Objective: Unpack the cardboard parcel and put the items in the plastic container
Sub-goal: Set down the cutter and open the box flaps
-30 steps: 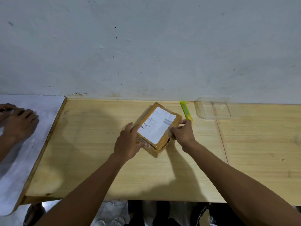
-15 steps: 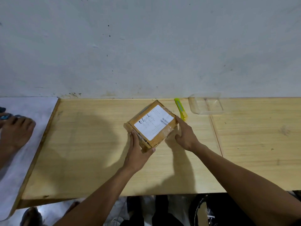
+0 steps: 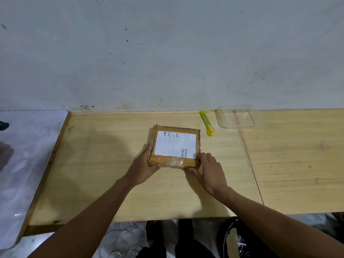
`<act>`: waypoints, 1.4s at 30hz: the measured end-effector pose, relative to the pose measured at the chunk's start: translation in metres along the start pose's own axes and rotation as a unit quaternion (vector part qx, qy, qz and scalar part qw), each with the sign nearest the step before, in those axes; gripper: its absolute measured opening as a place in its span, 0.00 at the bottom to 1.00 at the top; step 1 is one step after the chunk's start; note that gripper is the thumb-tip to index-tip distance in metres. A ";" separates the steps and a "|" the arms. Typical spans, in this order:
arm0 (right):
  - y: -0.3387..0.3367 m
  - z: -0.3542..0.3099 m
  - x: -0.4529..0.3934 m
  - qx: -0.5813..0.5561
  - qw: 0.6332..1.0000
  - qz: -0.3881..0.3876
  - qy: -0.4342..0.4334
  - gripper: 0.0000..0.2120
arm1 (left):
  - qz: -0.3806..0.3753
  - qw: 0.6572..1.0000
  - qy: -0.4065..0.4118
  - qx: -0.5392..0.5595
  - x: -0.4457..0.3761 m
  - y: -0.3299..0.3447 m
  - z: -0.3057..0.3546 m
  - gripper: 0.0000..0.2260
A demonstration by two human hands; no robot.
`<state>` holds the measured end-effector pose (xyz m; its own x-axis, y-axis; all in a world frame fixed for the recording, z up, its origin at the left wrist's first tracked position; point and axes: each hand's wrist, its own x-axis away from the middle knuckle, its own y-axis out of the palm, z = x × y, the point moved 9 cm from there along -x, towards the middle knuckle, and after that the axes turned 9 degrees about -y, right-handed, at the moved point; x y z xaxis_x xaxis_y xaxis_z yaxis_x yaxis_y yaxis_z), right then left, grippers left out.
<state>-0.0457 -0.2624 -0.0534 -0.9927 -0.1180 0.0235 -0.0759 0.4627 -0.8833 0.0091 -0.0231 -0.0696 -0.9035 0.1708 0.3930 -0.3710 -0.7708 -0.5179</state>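
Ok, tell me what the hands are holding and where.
The parcel, flat on the table. The left hand has its grip on the near-left corner; the right hand rests fingers at the near-right corner, not clearly gripping.

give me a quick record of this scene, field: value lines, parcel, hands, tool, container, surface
parcel: cardboard parcel flat on the table, white label up, tape still across its near edge, unopened
left hand: left hand cups the parcel's near left corner
right hand: right hand lies at the near right corner, fingers touching the edge
tool: yellow cutter lies untouched beyond the parcel, to its right
container: clear plastic container at the wall, right of the cutter, looks empty
surface: wooden table
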 end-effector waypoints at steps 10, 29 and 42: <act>-0.007 -0.016 -0.022 0.093 0.987 0.001 -0.134 0.18 | 0.007 0.999 -0.013 0.051 0.001 0.002 -0.006 0.42; -0.054 -0.021 -0.055 -0.037 0.980 0.066 -0.184 0.10 | 0.020 0.989 -0.064 0.133 -0.009 0.015 -0.010 0.40; -0.002 -0.039 -0.051 0.135 0.969 -0.059 -0.198 0.27 | 0.057 0.991 -0.073 0.094 -0.003 0.007 -0.002 0.38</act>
<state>0.0011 -0.2229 -0.0345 -0.8605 -0.5094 -0.0028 -0.1067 0.1856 -0.9768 0.0085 -0.0279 -0.0758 -0.8920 -0.0042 0.4520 -0.2087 -0.8832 -0.4200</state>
